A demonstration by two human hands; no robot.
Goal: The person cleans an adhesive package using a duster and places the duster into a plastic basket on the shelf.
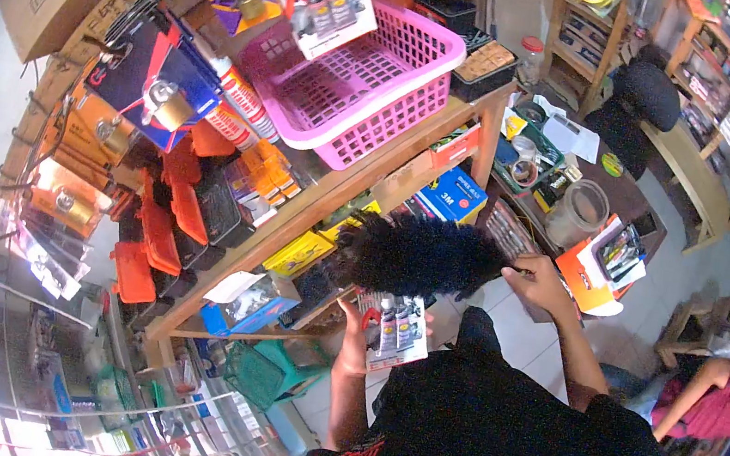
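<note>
My right hand (545, 289) is closed around the handle end of a black feather duster (422, 257). The duster's fluffy part stretches left and overlaps the upper edge of a printed pack (393, 330) showing bottles. My left hand (353, 338) grips this pack by its left side, thumb in front. Above and to the left, a pink plastic basket (370, 89) sits on the wooden shelf, with a similar printed pack (320, 0) leaning at its back.
Orange bins (161, 232) and carded padlocks (168, 105) fill the shelf's left side. Blue 3M boxes (454, 194) sit on the lower shelf. A cluttered desk (635, 196) stands at right, with a clear tub (578, 211). Another person in a maroon shirt (714, 398) is at far right.
</note>
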